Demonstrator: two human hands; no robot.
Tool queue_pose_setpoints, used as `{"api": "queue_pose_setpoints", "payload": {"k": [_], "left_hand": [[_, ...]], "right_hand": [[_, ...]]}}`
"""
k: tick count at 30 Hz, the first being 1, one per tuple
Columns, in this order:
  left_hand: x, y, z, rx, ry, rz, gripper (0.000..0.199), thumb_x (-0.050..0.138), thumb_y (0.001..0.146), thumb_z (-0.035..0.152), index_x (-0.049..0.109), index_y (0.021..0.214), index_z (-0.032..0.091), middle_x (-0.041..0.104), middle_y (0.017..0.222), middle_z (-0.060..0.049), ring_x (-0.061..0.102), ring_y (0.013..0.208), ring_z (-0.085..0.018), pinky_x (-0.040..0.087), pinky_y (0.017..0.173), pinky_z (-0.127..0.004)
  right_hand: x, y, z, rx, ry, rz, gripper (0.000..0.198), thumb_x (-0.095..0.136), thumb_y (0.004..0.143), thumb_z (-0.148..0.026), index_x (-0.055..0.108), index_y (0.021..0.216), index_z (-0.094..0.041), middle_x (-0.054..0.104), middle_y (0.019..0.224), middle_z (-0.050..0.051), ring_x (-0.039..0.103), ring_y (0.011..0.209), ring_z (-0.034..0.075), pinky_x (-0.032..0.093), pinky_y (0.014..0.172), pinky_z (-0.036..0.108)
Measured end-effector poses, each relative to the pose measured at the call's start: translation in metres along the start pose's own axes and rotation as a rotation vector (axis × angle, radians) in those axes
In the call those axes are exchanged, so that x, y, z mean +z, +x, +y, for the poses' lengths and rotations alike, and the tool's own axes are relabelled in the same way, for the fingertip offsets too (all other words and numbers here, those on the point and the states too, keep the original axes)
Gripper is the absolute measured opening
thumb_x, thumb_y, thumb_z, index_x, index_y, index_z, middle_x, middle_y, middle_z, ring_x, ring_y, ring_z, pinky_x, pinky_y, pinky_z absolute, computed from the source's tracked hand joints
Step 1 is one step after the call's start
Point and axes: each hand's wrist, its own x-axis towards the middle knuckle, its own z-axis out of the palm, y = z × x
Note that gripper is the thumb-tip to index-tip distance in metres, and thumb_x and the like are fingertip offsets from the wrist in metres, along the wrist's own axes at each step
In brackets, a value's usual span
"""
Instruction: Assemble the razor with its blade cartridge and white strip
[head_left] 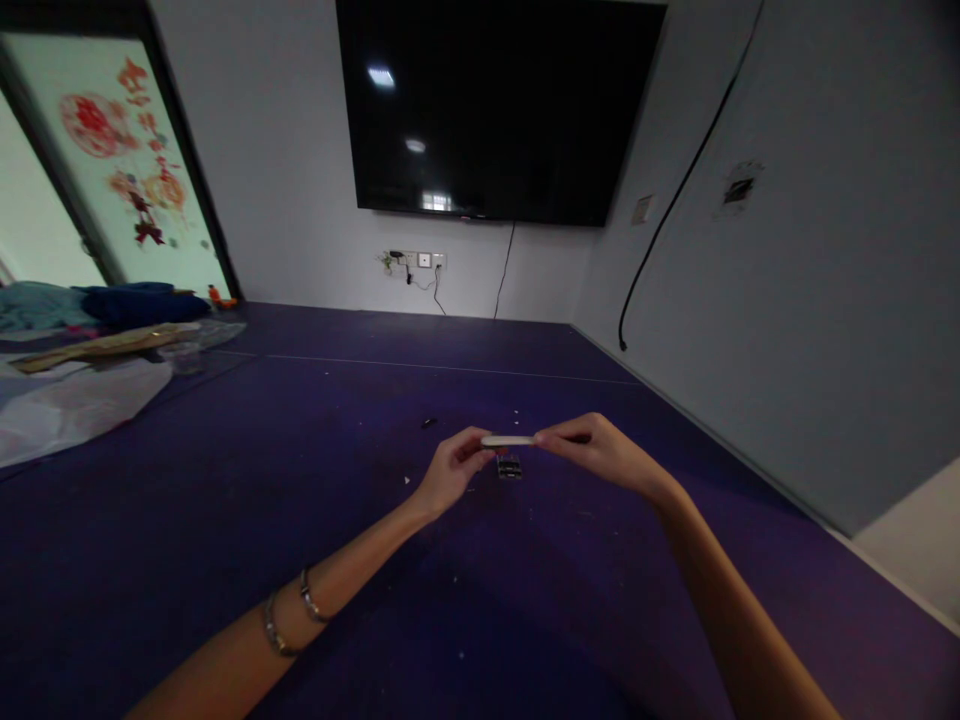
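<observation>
A thin, flat, whitish piece (510, 440) is held level above the purple surface, seen nearly edge-on, so its kind does not show. My left hand (456, 465) grips its left end between thumb and fingers. At the other end my right hand (592, 445) pinches it with the fingertips. Just below the piece lies a small dark item with silvery parts (509, 467), too small to name. A little to the left and farther off is a small black object (428, 422). Two bracelets (279, 628) circle my left forearm.
The purple surface (337, 600) carries scattered white bits. At left lie white plastic sheeting (82, 410), a long brownish piece (105, 347) and blue cloth (142, 303). A television (502, 110) hangs on the far wall; a black cable (675, 200) dangles at right.
</observation>
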Motion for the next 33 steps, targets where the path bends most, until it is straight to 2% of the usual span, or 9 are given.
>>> {"api": "queue_pose_setpoints", "payload": {"k": [4,8,9,13,18,23,28,31,33], "left_hand": [[0.0,0.001,-0.003,-0.003,0.004,0.0,0.018,0.059,0.078,0.029,0.061,0.091,0.016,0.066,0.086,-0.005,0.059,0.085,-0.017,0.043,0.074,-0.029],[-0.001,0.002,-0.003,0.026,-0.02,0.002,0.016,0.061,0.076,0.027,0.061,0.089,0.017,0.065,0.084,-0.004,0.059,0.082,-0.016,0.043,0.075,-0.029],[-0.001,0.002,-0.002,0.027,-0.023,-0.002,0.016,0.061,0.076,0.026,0.06,0.089,0.017,0.065,0.084,-0.004,0.059,0.081,-0.016,0.043,0.075,-0.028],[-0.001,0.001,0.0,-0.003,-0.011,-0.023,0.017,0.058,0.079,0.027,0.06,0.09,0.015,0.066,0.085,-0.006,0.059,0.083,-0.017,0.043,0.075,-0.029],[-0.002,0.0,-0.006,0.005,-0.054,-0.02,0.017,0.062,0.075,0.027,0.06,0.088,0.016,0.066,0.084,-0.005,0.06,0.082,-0.017,0.043,0.076,-0.03],[-0.001,0.001,-0.005,-0.002,-0.022,-0.019,0.015,0.06,0.078,0.027,0.059,0.087,0.016,0.067,0.084,-0.006,0.061,0.081,-0.017,0.044,0.072,-0.029],[-0.001,0.001,-0.002,-0.004,-0.015,0.01,0.016,0.061,0.076,0.028,0.059,0.088,0.017,0.067,0.081,-0.004,0.06,0.079,-0.016,0.044,0.071,-0.029],[-0.001,0.001,-0.001,0.015,0.002,0.003,0.016,0.06,0.077,0.029,0.06,0.087,0.016,0.067,0.083,-0.005,0.06,0.08,-0.017,0.044,0.072,-0.029],[-0.001,0.002,0.0,0.022,0.004,-0.004,0.016,0.06,0.078,0.028,0.06,0.087,0.015,0.067,0.084,-0.006,0.06,0.08,-0.017,0.044,0.071,-0.028]], "right_hand": [[0.0,-0.001,-0.002,-0.001,-0.009,0.089,0.039,0.049,0.08,-0.049,0.072,0.092,-0.021,0.069,0.073,0.003,0.054,0.059,0.014,0.037,0.051,0.025],[0.0,-0.002,-0.003,-0.031,-0.032,-0.041,0.037,0.05,0.08,-0.049,0.073,0.088,-0.022,0.067,0.065,0.0,0.054,0.056,0.013,0.036,0.049,0.024],[0.001,-0.002,-0.003,-0.034,-0.03,-0.031,0.036,0.05,0.08,-0.049,0.073,0.088,-0.023,0.068,0.067,0.0,0.056,0.058,0.014,0.037,0.05,0.024],[0.001,-0.002,0.001,0.015,-0.074,0.17,0.032,0.051,0.08,-0.047,0.072,0.092,-0.027,0.071,0.087,0.002,0.062,0.073,0.018,0.043,0.059,0.026],[-0.003,-0.004,0.003,-0.03,-0.094,0.003,0.031,0.052,0.079,-0.048,0.073,0.089,-0.027,0.072,0.075,0.001,0.061,0.062,0.017,0.043,0.055,0.026],[-0.006,-0.002,0.007,0.001,-0.085,0.184,0.031,0.051,0.08,-0.046,0.072,0.093,-0.028,0.071,0.09,0.002,0.063,0.076,0.02,0.046,0.063,0.029],[-0.004,-0.001,0.009,-0.031,-0.097,0.023,0.033,0.051,0.08,-0.048,0.073,0.088,-0.024,0.07,0.07,0.001,0.06,0.061,0.017,0.042,0.053,0.026],[-0.001,0.0,0.009,-0.033,-0.075,0.155,0.032,0.051,0.08,-0.047,0.073,0.089,-0.025,0.072,0.084,0.003,0.063,0.073,0.019,0.045,0.061,0.027],[-0.001,0.0,0.01,-0.027,-0.059,0.173,0.032,0.051,0.08,-0.047,0.072,0.09,-0.026,0.071,0.089,0.004,0.063,0.077,0.02,0.047,0.064,0.029]]}}
